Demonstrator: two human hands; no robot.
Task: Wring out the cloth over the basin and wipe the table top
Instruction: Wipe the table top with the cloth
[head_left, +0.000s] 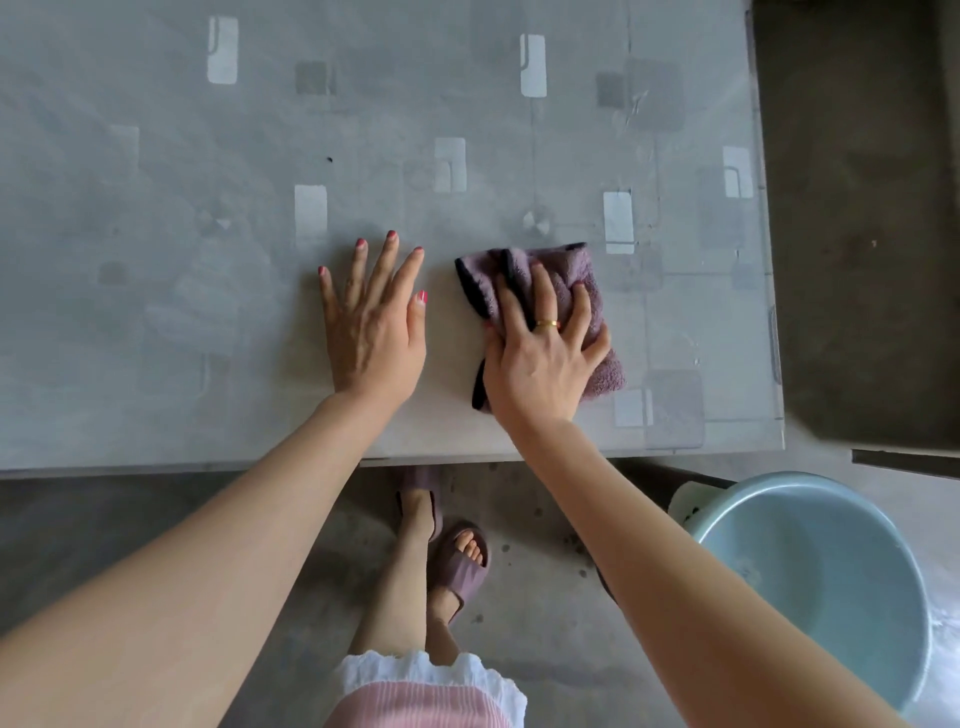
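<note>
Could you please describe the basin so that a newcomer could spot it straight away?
Start at the grey patterned table, then drop past its near right corner to the concrete floor. There stands the basin, round, pale blue plastic, the only bowl-shaped thing in view.

The lone head view looks steeply down, close over the table top (156, 208), probably from standing height.

Mauve cloth (571, 270) with black edging, grey table top (156, 156) patterned with pale rectangles, pale blue basin (831, 571).
</note>
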